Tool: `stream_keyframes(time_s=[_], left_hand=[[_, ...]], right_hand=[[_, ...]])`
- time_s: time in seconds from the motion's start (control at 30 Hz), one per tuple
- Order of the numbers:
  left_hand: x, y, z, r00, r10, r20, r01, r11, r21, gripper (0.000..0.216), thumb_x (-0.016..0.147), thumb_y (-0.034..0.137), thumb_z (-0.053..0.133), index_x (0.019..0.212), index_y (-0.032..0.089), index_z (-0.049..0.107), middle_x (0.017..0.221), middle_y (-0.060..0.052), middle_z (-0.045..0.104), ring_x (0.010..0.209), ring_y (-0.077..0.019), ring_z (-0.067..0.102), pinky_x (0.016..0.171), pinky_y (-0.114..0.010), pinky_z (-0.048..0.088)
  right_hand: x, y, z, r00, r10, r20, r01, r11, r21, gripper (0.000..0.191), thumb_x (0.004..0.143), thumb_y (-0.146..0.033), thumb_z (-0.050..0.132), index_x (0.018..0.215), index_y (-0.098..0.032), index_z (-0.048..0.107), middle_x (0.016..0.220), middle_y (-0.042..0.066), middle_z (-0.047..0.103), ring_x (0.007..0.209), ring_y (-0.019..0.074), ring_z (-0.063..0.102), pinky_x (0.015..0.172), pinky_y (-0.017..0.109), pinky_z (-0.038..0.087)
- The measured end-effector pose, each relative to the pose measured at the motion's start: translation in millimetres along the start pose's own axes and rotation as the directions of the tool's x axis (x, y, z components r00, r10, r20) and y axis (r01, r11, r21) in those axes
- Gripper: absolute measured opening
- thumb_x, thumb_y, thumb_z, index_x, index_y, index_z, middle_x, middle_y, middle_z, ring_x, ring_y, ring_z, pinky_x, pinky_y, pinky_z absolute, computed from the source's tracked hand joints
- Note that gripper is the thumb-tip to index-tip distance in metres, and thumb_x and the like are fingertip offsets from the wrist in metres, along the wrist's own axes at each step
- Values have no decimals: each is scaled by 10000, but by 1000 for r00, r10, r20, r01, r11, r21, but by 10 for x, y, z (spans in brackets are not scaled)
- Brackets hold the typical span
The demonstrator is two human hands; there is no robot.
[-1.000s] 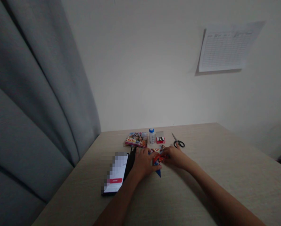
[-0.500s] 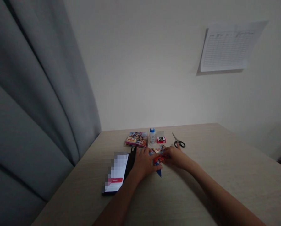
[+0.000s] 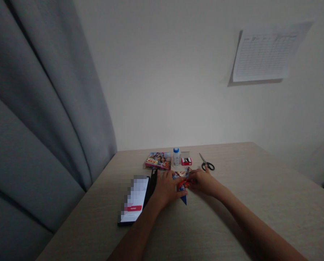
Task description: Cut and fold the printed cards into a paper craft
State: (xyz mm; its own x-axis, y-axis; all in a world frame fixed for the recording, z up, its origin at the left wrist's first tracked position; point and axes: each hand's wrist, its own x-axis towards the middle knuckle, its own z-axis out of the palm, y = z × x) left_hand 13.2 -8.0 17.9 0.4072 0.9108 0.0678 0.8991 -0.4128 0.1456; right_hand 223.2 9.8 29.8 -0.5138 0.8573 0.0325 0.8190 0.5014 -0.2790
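A colourful printed piece of folded paper [image 3: 182, 187] lies on the table between my hands, its dark blue pointed tip towards me. My left hand [image 3: 166, 188] rests with fingers spread, its thumb side on the paper's left part. From the right, my right hand [image 3: 201, 180] pinches the paper's right edge, its fingertips bent together near the red part. The fingers cover much of the paper. Just left of my left hand lies a phone [image 3: 136, 199] with a lit screen and a dark cover.
Along the back of the table [image 3: 246, 174] stand a stack of colourful leaflets [image 3: 158, 160], a white bottle with a blue cap [image 3: 176, 157] and a small red-and-white box [image 3: 186, 161]. Scissors [image 3: 207, 164] lie beyond my right hand. A grey curtain [image 3: 55, 108] hangs at the left.
The view has shifted very slightly. Both hands keep almost the same place on the paper, and nothing else has visibly moved.
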Motion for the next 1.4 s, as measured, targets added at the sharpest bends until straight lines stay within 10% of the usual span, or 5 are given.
stream_keyframes(time_s=[1.4], left_hand=[[-27, 58, -58, 999, -40, 20, 40, 999, -11, 597, 822, 731, 492, 1349, 455, 547, 1392, -108, 500, 1344, -395, 384, 1060, -785, 34]], right_hand=[[-8, -52, -45, 998, 39, 40, -40, 999, 13, 251, 889, -339, 603, 1099, -280, 725, 1201, 104, 689, 1163, 311, 589, 1124, 648, 160]])
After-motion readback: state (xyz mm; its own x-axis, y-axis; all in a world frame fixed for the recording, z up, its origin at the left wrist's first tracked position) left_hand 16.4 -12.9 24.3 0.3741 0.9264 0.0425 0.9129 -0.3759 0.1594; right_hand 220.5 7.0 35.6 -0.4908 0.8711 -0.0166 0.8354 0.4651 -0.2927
